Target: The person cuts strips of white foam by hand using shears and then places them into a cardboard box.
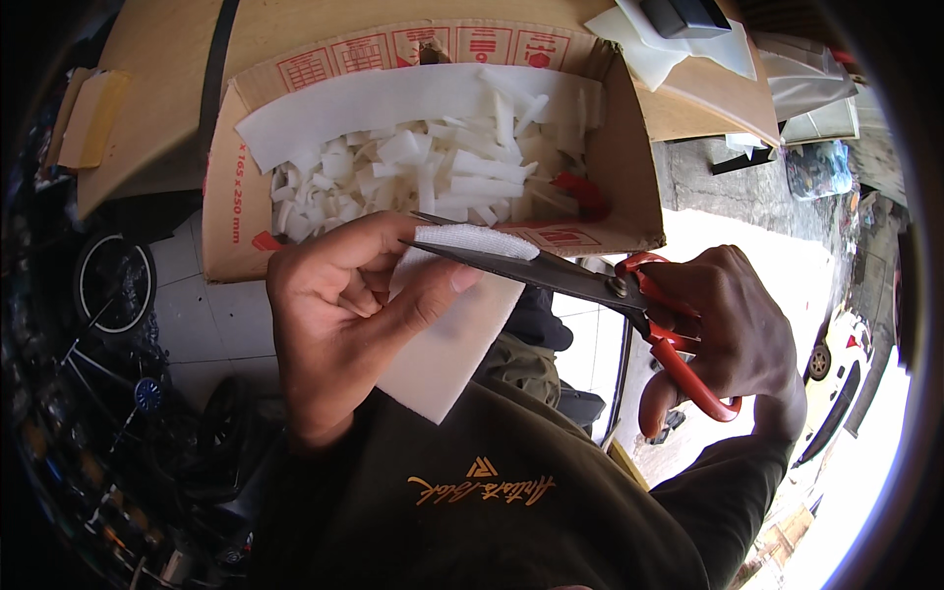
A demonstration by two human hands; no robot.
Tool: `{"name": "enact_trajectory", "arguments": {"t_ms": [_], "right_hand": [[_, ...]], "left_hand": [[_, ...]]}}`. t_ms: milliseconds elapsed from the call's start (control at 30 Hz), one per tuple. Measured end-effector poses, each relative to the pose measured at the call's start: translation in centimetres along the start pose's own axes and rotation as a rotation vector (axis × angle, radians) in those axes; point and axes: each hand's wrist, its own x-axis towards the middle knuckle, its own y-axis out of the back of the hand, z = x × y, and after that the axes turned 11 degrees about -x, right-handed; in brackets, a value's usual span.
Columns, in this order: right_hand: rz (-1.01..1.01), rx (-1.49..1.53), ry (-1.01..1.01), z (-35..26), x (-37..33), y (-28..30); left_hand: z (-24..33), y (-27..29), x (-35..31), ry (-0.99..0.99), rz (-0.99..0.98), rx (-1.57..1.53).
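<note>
My left hand (344, 305) pinches a white piece of thick fabric-like material (442, 344) between thumb and fingers, its lower corner hanging over my dark shirt. In my right hand (733, 324) are scissors (580, 280) with red handles and dark blades, fingers through the loops. The blades lie across the top of the white piece, just above my left thumb, with a strip of it showing beyond them. Behind both hands stands a cardboard box (629, 187) holding many white offcuts (393, 162) and one long white strip (334, 108).
The box sits against a wooden table (157, 88). At the upper right, white sheets (639, 49) lie under a dark block (685, 15). A bicycle wheel (116, 280) is at the left. Beyond my right arm, a white car (836, 374) stands outside on bright ground.
</note>
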Motion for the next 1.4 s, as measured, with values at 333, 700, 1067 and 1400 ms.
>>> {"name": "enact_trajectory", "arguments": {"t_ms": [333, 700, 1067, 1400], "right_hand": [[0.357, 0.011, 0.006, -0.6, 0.1, -0.7], [0.180, 0.247, -0.140, -0.2, 0.9, 0.6], [-0.316, 0.269, -0.287, 0.2, 0.0, 1.8], [-0.121, 0.185, -0.204, -0.2, 0.0, 0.8]], "left_hand": [[0.7, -0.8, -0.1, 0.095, 0.065, -0.098], [0.7, -0.4, -0.1, 0.130, 0.047, -0.068], [0.3, -0.9, 0.1, 0.026, 0.139, -0.021], [-0.3, -1.1, 0.1, -0.022, 0.192, -0.011]]}}
